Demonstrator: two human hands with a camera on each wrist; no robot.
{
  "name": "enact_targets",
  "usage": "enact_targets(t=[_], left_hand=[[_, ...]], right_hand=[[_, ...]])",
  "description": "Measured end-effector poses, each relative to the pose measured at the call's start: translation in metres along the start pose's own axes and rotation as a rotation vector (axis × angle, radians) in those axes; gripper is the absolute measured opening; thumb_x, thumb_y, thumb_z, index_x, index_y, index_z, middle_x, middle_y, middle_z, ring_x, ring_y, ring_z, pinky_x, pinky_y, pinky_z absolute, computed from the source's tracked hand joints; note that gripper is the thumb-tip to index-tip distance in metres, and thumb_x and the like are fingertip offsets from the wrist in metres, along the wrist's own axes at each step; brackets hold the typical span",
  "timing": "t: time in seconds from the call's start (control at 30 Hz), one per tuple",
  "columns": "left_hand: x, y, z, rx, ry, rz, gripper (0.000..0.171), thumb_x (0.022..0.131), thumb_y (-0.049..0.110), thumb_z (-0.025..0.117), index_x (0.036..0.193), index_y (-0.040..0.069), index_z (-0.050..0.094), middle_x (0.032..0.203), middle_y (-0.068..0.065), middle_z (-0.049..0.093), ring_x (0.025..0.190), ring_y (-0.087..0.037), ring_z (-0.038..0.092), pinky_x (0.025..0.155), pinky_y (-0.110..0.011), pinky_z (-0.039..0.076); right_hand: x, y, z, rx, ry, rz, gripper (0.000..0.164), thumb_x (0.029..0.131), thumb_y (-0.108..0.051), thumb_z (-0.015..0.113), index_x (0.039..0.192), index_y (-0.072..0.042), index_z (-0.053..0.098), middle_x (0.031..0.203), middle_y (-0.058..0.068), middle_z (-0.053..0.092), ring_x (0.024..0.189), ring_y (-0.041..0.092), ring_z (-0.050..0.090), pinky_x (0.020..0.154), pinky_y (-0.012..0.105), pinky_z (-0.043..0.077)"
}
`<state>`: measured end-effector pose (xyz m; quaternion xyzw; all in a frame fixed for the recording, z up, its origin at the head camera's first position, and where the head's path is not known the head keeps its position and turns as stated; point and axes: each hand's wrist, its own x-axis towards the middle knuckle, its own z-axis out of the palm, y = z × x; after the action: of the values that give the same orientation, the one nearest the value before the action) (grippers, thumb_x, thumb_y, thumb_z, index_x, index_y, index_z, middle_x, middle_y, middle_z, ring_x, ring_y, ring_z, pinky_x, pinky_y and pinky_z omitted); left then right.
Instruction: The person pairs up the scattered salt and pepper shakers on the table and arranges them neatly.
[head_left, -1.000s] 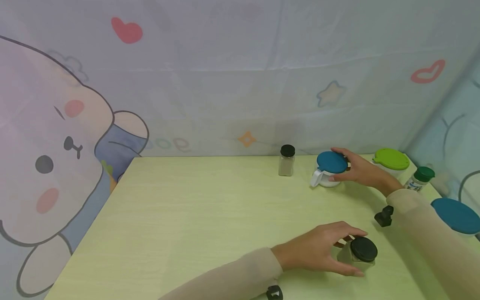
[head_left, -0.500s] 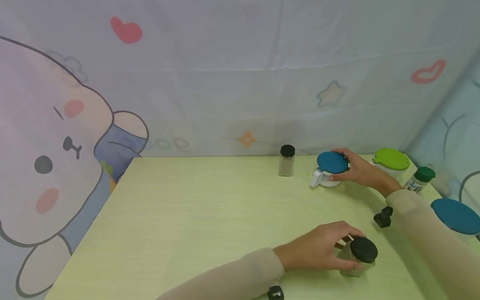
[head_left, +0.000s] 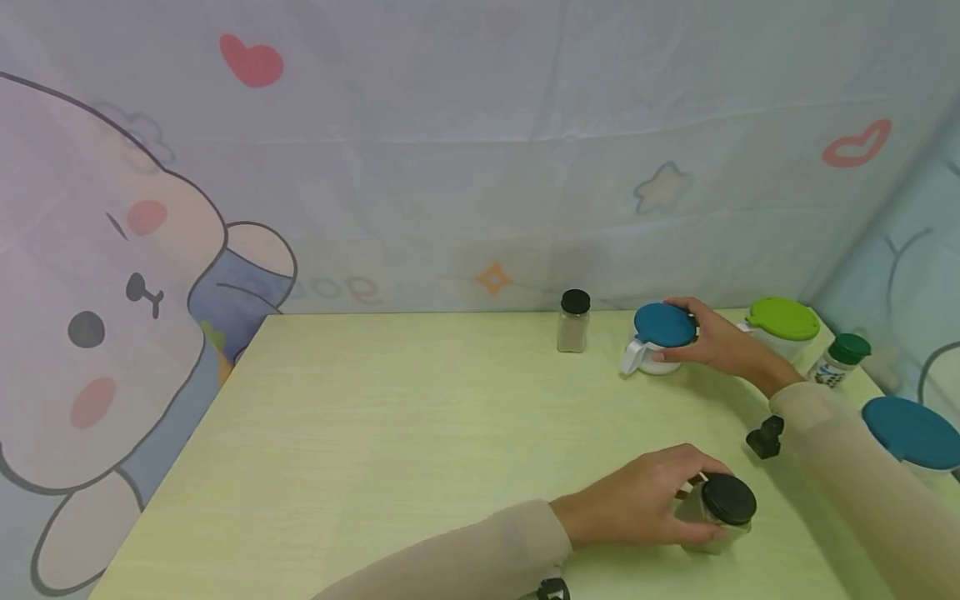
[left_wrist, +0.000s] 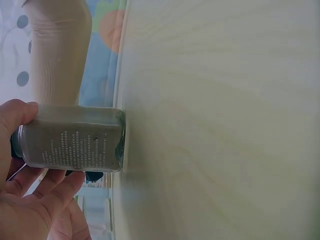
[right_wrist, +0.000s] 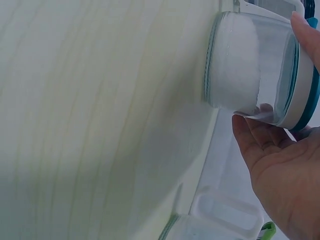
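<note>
Black-lidded jar [head_left: 726,503] standing near right on the table [head_left: 420,425], your left hand [head_left: 641,497] pointing rightward, thumb and fingers gripping it, your right hand [head_left: 718,337], farther back, holding a blue-lidded jar [head_left: 660,327] between thumb and fingers

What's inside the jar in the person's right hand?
The jar holds white contents below and looks clear above; the white collar and blue lid hide its very top.
</note>
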<state>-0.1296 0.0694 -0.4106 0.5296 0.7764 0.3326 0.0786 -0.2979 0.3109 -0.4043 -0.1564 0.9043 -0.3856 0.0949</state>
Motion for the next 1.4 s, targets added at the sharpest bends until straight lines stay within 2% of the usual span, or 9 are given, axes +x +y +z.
enact_targets(t=[0.3, 0.43, 0.7, 1.0, 1.23, 1.4], left_hand=[[0.000, 0.000, 0.003, 0.030, 0.019, -0.006, 0.055, 0.095, 0.029, 0.073, 0.142, 0.014, 0.048, 0.132, 0.005, 0.055, 0.114, 0.011, 0.047, 0.095, -0.001, 0.037], [0.000, 0.001, 0.004, 0.043, 0.020, -0.022, 0.055, 0.095, 0.030, 0.073, 0.142, 0.015, 0.048, 0.132, 0.007, 0.055, 0.117, 0.012, 0.046, 0.100, -0.001, 0.034], [0.000, 0.003, 0.004, 0.053, 0.008, -0.056, 0.056, 0.095, 0.033, 0.073, 0.142, 0.016, 0.048, 0.134, 0.010, 0.054, 0.117, 0.013, 0.046, 0.100, -0.002, 0.034], [0.000, 0.004, 0.004, 0.074, 0.027, -0.044, 0.055, 0.095, 0.033, 0.073, 0.141, 0.015, 0.049, 0.133, 0.009, 0.055, 0.118, 0.013, 0.046, 0.101, -0.002, 0.033], [0.000, 0.005, 0.005, 0.066, 0.028, -0.064, 0.058, 0.094, 0.035, 0.074, 0.142, 0.015, 0.048, 0.136, 0.009, 0.054, 0.118, 0.012, 0.046, 0.100, -0.002, 0.034], [0.000, 0.005, 0.006, 0.088, 0.046, -0.048, 0.057, 0.094, 0.035, 0.075, 0.140, 0.015, 0.049, 0.133, 0.009, 0.055, 0.117, 0.012, 0.046, 0.100, -0.002, 0.033]], right_hand=[[-0.004, -0.006, 0.004, 0.029, 0.024, 0.013, 0.098, 0.091, -0.030, 0.077, 0.157, 0.002, 0.012, 0.152, 0.034, 0.026, 0.135, 0.051, 0.038, 0.108, 0.065, 0.039], [-0.003, -0.004, 0.005, 0.033, 0.038, 0.012, 0.097, 0.092, -0.029, 0.077, 0.157, 0.002, 0.013, 0.152, 0.035, 0.026, 0.134, 0.051, 0.039, 0.108, 0.064, 0.040], [0.000, 0.002, 0.007, 0.052, 0.046, 0.030, 0.099, 0.091, -0.029, 0.077, 0.158, 0.002, 0.011, 0.155, 0.035, 0.023, 0.137, 0.051, 0.037, 0.109, 0.065, 0.039], [0.001, 0.006, 0.010, 0.084, 0.070, 0.023, 0.096, 0.092, -0.026, 0.077, 0.158, 0.001, 0.012, 0.157, 0.034, 0.023, 0.140, 0.051, 0.035, 0.110, 0.064, 0.037], [-0.002, 0.001, 0.011, 0.079, 0.087, 0.040, 0.099, 0.090, -0.030, 0.078, 0.158, 0.000, 0.012, 0.156, 0.035, 0.023, 0.140, 0.052, 0.035, 0.111, 0.065, 0.036], [-0.002, 0.001, 0.012, 0.070, 0.091, 0.053, 0.101, 0.090, -0.033, 0.079, 0.158, 0.001, 0.012, 0.156, 0.036, 0.023, 0.140, 0.053, 0.034, 0.111, 0.066, 0.035]])
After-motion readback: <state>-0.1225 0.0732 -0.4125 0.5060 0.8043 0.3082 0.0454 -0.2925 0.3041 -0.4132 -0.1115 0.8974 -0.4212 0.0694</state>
